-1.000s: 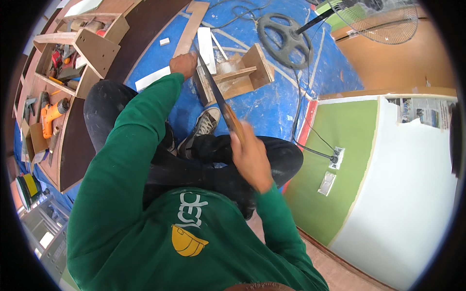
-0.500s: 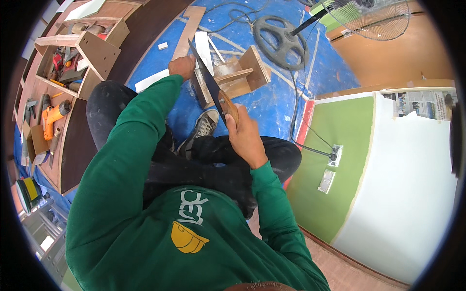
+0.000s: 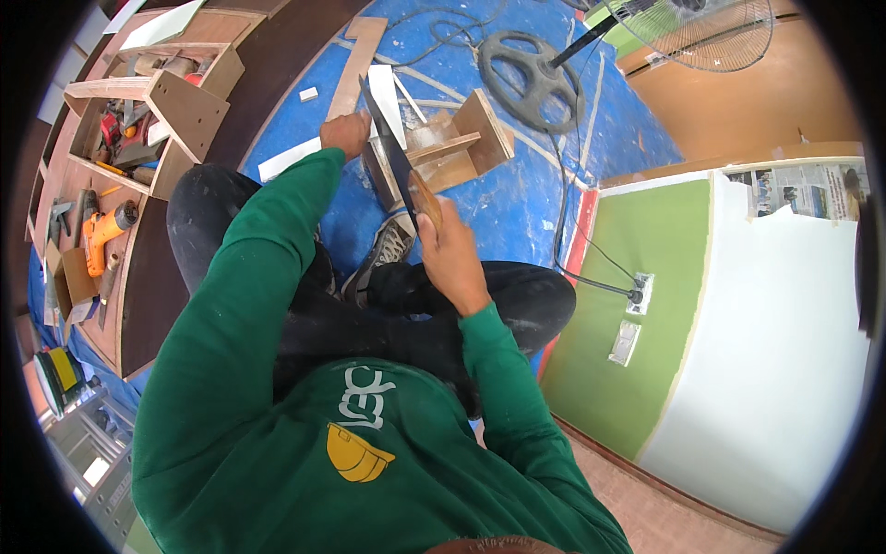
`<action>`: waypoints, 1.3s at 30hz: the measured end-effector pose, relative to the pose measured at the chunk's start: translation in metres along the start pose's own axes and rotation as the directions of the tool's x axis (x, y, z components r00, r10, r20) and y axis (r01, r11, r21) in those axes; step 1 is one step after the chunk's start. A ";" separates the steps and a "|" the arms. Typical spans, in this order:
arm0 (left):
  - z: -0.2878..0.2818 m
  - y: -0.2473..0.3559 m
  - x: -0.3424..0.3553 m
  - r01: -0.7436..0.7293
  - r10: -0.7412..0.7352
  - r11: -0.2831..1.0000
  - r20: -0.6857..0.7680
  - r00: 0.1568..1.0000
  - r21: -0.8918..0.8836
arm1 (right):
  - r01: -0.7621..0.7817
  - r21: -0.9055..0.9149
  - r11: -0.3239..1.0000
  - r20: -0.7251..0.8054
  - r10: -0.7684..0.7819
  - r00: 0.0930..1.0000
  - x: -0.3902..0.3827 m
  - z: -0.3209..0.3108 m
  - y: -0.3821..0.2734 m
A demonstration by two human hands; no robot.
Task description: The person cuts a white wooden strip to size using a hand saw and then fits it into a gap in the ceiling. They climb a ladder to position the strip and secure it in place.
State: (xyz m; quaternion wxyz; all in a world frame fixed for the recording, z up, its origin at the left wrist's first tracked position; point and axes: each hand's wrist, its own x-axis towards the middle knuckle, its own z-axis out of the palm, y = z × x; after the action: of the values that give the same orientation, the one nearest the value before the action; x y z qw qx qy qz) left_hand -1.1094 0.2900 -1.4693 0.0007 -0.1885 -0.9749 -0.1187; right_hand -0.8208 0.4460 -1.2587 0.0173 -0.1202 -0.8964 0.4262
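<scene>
My right hand (image 3: 450,257) is wrapped round the wooden handle of a handsaw (image 3: 391,138). Its dark blade slants up and to the left, close by my left hand (image 3: 345,135). That hand is closed on a white strip of board (image 3: 290,159), whose one end sticks out to the left. The strip's other end is mostly hidden by the hand and blade. Under and beside the blade, an open wooden box with a divider (image 3: 452,148) rests on the blue floor sheet (image 3: 517,222). Behind the saw lies another white board (image 3: 388,100).
A wooden tool tray (image 3: 148,120) full of tools stands at left, near an orange drill (image 3: 107,231). A fan's round base (image 3: 532,81) and cables lie ahead. Right of me is a green and white wall (image 3: 637,305) with a plugged-in socket (image 3: 640,294). A small white offcut (image 3: 308,94) lies ahead.
My right hand and the saw handle have shifted slightly left and away from me. My left hand stays in nearly the same place on the white strip.
</scene>
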 end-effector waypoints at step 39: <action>-0.384 -0.013 -0.111 -0.160 -0.160 0.498 -0.272 0.949 -0.852 | -0.630 0.196 0.752 -0.224 0.659 0.718 -0.200 -0.005 0.284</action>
State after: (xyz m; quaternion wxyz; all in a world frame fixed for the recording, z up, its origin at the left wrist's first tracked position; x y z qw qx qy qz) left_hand -1.0273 0.1482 -1.1043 0.0620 -0.1415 -0.7696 -0.6195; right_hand -0.5687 0.5766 -1.4594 0.0002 -0.4826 -0.7625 0.4309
